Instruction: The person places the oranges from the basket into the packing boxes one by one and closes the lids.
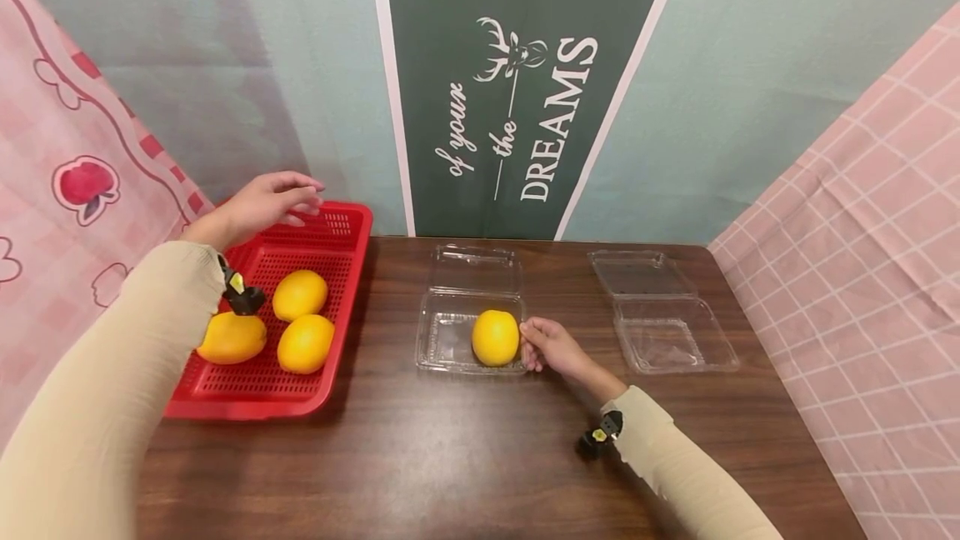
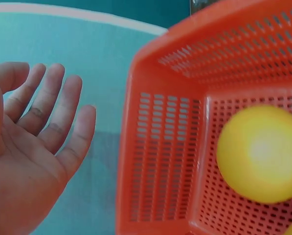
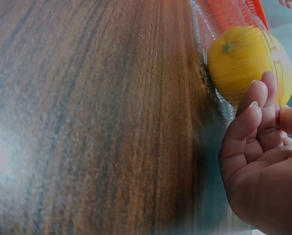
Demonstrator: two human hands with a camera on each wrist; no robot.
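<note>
My right hand [image 1: 551, 346] pinches the right rim of a clear plastic clamshell box [image 1: 448, 348] on the table. In the right wrist view, the thumb and curled fingers [image 3: 246, 125] meet at the box's edge. Inside that box, on its right side, sits a round yellow fruit [image 1: 495, 338], perhaps an orange, close to my fingertips. My left hand [image 1: 270, 205] hovers over the far left part of a red basket [image 1: 348, 298], fingers loosely extended and holding nothing. Several yellow fruits, including one near the basket's middle [image 1: 300, 296], lie in the basket.
A second clear clamshell box [image 1: 667, 344] stands with its lid back at the right of the brown table [image 1: 465, 457]. A printed green cloth [image 1: 315, 90] hangs behind the table. Pink cloths border both sides, the right one [image 1: 870, 273] with a white grid.
</note>
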